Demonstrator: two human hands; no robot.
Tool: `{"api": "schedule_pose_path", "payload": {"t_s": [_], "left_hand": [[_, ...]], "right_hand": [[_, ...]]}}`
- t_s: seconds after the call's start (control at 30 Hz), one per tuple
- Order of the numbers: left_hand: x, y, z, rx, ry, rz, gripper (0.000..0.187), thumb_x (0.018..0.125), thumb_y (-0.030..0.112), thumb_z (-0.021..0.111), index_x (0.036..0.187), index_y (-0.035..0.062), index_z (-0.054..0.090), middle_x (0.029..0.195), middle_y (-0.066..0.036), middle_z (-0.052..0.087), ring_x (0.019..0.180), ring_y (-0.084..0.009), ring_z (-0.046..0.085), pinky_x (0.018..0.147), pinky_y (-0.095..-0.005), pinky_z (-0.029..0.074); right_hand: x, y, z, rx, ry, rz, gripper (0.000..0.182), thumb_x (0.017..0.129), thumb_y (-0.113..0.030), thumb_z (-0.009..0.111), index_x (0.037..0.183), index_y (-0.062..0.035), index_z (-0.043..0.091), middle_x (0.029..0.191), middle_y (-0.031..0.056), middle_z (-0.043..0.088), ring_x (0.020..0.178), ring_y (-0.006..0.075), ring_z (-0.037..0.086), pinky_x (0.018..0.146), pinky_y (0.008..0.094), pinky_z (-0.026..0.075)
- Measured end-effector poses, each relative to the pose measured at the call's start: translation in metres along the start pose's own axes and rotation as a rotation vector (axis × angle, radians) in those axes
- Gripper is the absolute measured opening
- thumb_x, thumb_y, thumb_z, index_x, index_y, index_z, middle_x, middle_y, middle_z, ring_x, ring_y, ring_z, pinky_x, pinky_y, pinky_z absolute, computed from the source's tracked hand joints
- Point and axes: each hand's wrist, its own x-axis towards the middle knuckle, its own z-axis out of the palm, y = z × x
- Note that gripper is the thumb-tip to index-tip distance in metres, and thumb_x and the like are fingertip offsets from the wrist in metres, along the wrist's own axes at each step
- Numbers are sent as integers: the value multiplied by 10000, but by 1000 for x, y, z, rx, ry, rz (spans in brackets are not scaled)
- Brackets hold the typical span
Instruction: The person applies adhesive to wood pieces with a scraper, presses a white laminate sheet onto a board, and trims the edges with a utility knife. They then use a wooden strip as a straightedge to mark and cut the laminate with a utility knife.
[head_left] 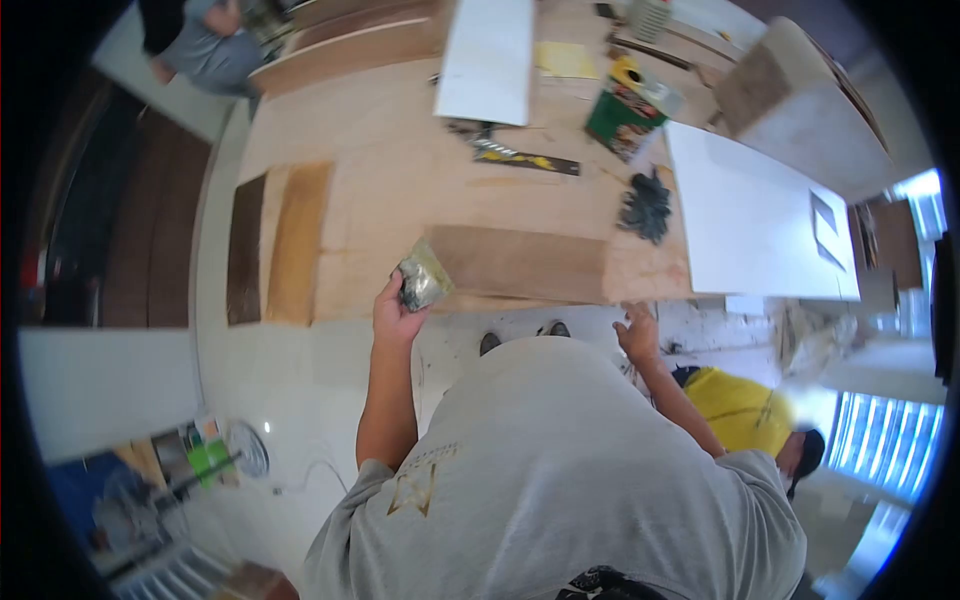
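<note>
My left hand point(398, 312) is closed around a small see-through cup-like container point(425, 277), its outside smeared greenish and dark; its exact kind I cannot make out. It is held above the front edge of the wooden worktable point(375, 215), at the left end of a brown wooden board point(520, 262) that lies flat there. By the same table edge, near the board's right end, my right hand point(637, 335) has its fingers apart, and nothing shows in them. A dark crumpled rag or glove point(646, 207) rests beyond the board to the right.
Two narrow boards, one dark point(246, 250) and one tan point(297, 242), lie on the left. White panels point(760, 220) point(487, 60) and a green can point(622, 120) sit farther off. A person in yellow point(738, 408) is low at my right; another person point(215, 55) is at the far left.
</note>
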Motion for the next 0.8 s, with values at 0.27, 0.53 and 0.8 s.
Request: {"api": "schedule_pose_path", "payload": {"t_s": [0.27, 0.53, 0.8], "left_hand": [[42, -68, 62, 245, 59, -252, 360, 1024, 249, 540, 1332, 61, 540, 1304, -130, 618, 1228, -314, 586, 1025, -550, 474], [107, -143, 232, 360, -98, -232, 195, 957, 90, 601, 1131, 3, 607, 1046, -125, 695, 952, -276, 694, 839, -445, 586], [207, -231, 402, 322, -246, -135, 109, 973, 113, 605, 1048, 40, 571, 949, -122, 656, 811, -257, 646, 726, -442, 538]], "right_hand": [[-99, 9, -22, 9, -32, 334, 229, 753, -98, 715, 966, -17, 738, 877, 201, 693, 848, 385, 663, 793, 454, 522], [-142, 83, -11, -6, -51, 454, 242, 805, -190, 693, 975, -24, 735, 912, 215, 704, 921, 402, 670, 843, 479, 526], [-147, 164, -21, 33, -2, 484, 302, 783, -246, 725, 959, 0, 733, 947, 220, 711, 856, 394, 689, 798, 447, 545]]}}
